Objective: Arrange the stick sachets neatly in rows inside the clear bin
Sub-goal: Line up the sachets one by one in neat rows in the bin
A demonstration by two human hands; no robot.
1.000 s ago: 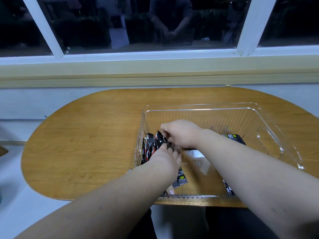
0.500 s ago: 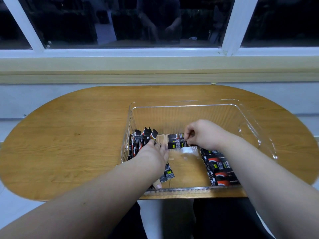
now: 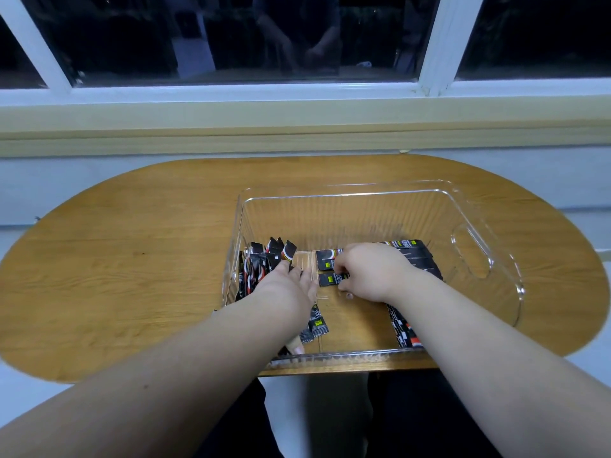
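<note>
A clear bin (image 3: 489,276) stands on the oval wooden table (image 3: 132,259). Inside it, black stick sachets with red and white print lie in a loose bunch (image 3: 261,269) at the left wall. A row of sachets (image 3: 416,259) lies flat along the right part of the bin's floor. My left hand (image 3: 287,292) is inside the bin and holds a bundle of sachets, whose ends (image 3: 315,327) show under my wrist. My right hand (image 3: 373,271) pinches a sachet (image 3: 327,279) lying across the middle of the bin floor, just below another one (image 3: 325,259).
The bin has a cut-out handle (image 3: 472,256) in its right wall. A window sill (image 3: 297,127) and dark window panes run behind the table. The table's near edge (image 3: 330,370) is right under the bin's front wall.
My right hand has moved from the left bunch toward the middle and right of the bin, carrying a sachet, and now sets it down flat. My left hand stays on its bundle.
</note>
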